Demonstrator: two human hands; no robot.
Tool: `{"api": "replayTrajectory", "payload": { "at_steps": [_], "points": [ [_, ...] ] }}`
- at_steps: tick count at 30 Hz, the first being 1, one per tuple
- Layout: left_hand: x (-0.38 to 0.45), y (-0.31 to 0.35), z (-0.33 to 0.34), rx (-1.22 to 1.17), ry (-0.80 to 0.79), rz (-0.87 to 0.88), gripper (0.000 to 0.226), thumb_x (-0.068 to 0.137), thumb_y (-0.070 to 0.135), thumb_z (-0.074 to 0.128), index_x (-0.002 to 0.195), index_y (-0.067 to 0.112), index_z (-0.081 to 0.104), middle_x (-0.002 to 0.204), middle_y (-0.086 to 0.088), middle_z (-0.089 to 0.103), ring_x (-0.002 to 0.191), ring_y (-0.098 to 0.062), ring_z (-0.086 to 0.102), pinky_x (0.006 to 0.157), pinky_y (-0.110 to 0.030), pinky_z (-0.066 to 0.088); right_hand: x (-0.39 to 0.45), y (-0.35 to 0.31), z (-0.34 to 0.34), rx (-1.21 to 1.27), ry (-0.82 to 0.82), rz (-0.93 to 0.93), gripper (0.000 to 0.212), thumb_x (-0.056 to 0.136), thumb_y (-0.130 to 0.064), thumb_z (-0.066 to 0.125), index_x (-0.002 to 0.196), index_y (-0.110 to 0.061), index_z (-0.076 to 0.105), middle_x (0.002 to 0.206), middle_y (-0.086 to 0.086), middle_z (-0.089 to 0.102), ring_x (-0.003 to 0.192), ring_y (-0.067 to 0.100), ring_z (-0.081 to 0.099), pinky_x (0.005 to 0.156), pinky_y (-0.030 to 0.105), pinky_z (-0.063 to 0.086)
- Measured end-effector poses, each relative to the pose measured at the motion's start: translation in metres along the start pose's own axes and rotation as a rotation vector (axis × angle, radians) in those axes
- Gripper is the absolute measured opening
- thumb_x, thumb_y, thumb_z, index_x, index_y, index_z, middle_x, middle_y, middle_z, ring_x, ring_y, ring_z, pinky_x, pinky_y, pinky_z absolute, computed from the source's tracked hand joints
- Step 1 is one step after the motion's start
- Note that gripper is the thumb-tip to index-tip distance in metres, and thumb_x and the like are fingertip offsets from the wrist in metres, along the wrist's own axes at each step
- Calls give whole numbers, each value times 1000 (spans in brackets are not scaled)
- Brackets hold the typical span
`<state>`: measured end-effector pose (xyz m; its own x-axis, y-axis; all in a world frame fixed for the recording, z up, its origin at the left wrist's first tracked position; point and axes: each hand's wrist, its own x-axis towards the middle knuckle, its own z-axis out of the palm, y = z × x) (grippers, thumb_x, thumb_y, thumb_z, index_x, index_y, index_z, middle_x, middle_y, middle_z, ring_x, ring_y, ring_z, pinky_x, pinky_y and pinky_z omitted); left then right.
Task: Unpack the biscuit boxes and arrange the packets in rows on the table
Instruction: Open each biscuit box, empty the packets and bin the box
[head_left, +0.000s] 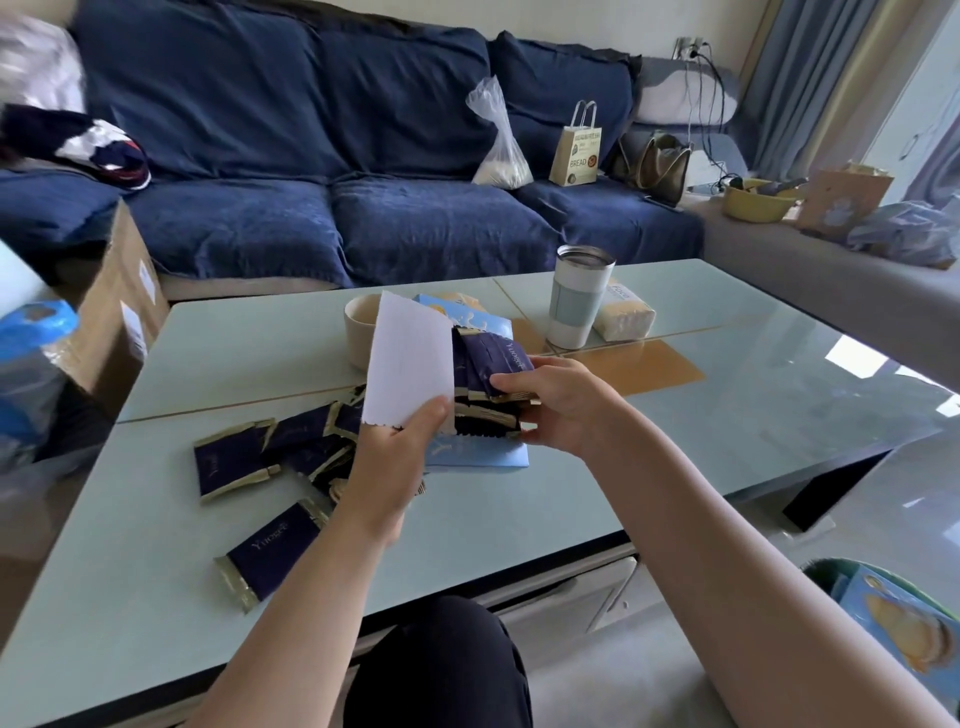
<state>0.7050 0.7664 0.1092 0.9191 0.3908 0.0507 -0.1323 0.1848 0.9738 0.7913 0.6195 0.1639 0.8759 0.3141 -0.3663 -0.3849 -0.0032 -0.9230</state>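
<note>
Hands work together at the light-blue biscuit box lying on the tabletop: left hand pinches back its white flap, right hand grips the navy packets inside, best drawn out squarely as one stack toward the loose packets alongside.

The biscuit box at the centre of the frame is light blue with pale yellow markings, and its raised flap shows plain white. The packets at lower left are dark navy with gold ends and gold lettering. The table is pale mint green, with a tan patch right of centre. The tumbler at upper centre is white with a grey-blue band and steel rim. The sofa across the top is deep blue. A second box at lower right is light blue with yellow biscuits pictured.
</note>
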Motion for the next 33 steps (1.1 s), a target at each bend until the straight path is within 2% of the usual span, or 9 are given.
{"api": "replayTrajectory", "payload": {
  "at_steps": [5,10,15,20,22,26,28,30,33],
  "points": [
    [1,1,3,-1,46,-8,17,84,29,69,99,37,66,74,20,66,66,-11,54,42,-21,37,2,-1,-5,9,-19,62,32,83,-1,69,113,-10,64,82,7,67,65,20,66,57,30,53],
    [2,2,5,34,77,166,23,92,15,63,97,37,65,91,29,70,83,9,64,61,-8,48,5,-1,-17,99,-11,70,29,83,3,66,106,-15,62,73,5,70,57,18,68,55,29,54],
    [7,1,2,58,78,162,24,93,15,63,102,37,63,96,29,69,89,10,63,68,-6,48,8,3,-22,161,-5,84,21,84,1,67,95,-16,62,70,2,71,58,18,69,59,29,54],
    [10,1,-10,-18,194,29,15,90,21,64,96,34,64,90,8,66,72,-10,59,43,-23,47,10,2,-42,234,24,102,13,88,-2,62,88,-15,61,72,2,65,53,16,67,64,32,50],
    [11,-1,-13,-29,198,7,14,90,21,65,92,35,64,88,6,64,72,-13,58,44,-26,46,12,4,-47,236,37,116,12,88,-2,62,88,-14,61,75,3,64,52,16,67,63,32,50],
    [10,-5,-17,-2,200,71,20,91,17,64,91,37,64,78,21,68,63,5,60,44,-18,48,19,10,-57,210,92,147,12,89,-4,61,84,-14,60,61,2,66,51,16,65,61,31,48],
    [11,-7,-20,7,211,96,22,91,16,64,96,37,63,82,28,69,71,11,62,56,-16,51,21,14,-64,200,131,166,10,90,-4,61,85,-13,59,63,3,66,57,17,64,60,30,46],
    [13,-9,-23,-3,222,93,24,91,16,65,103,37,63,90,28,69,82,10,63,79,-24,51,24,17,-70,131,194,166,12,88,-3,62,93,-13,59,76,5,64,64,19,63,58,30,45],
    [13,-10,-22,-21,225,83,29,91,17,65,112,36,61,97,26,69,90,6,63,95,-33,48,29,23,-70,-57,275,134,39,83,2,67,116,-15,57,93,10,66,71,24,64,56,30,45]
  ]
}}
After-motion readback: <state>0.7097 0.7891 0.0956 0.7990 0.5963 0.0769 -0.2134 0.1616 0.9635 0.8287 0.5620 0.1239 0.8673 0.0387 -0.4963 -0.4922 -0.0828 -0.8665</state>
